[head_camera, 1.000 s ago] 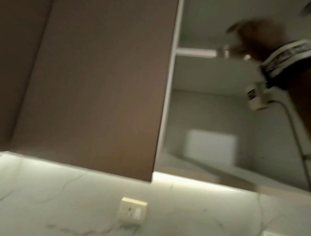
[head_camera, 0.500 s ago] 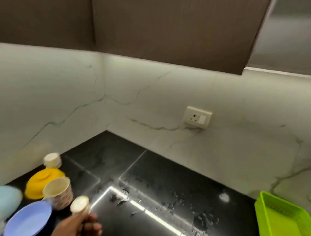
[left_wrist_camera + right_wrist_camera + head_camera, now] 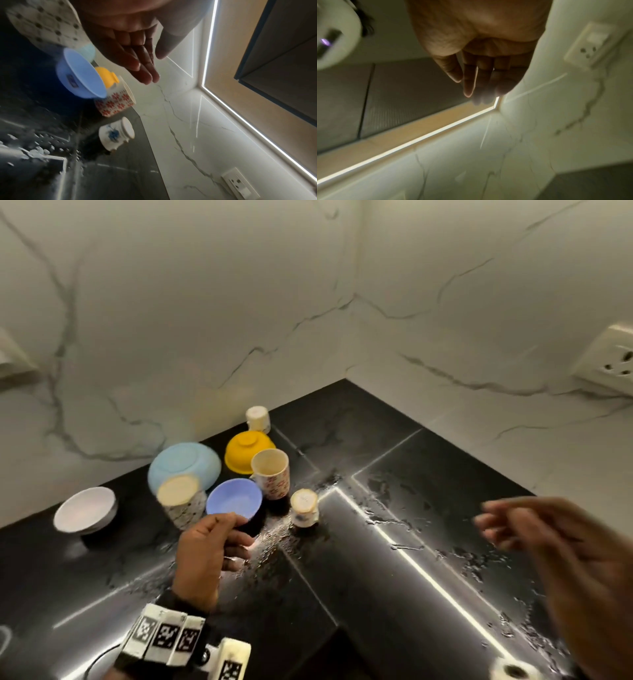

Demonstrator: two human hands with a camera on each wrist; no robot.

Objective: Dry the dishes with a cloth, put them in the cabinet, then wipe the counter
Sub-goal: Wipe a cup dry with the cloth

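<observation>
Near counter's back corner: wet dishes clustered on black stone counter (image 3: 428, 491). Left hand (image 3: 202, 559) hovers just in front of small lilac plastic bowl (image 3: 234, 501), fingers loosely extended, holding nothing; thumb close to bowl's near rim, contact unclear. Right hand (image 3: 555, 549) blurred, well apart toward right edge, fingers relaxed, empty. Bowl lies straight ahead of left hand, so left is nearer; likely next pick. No cloth visible.
</observation>
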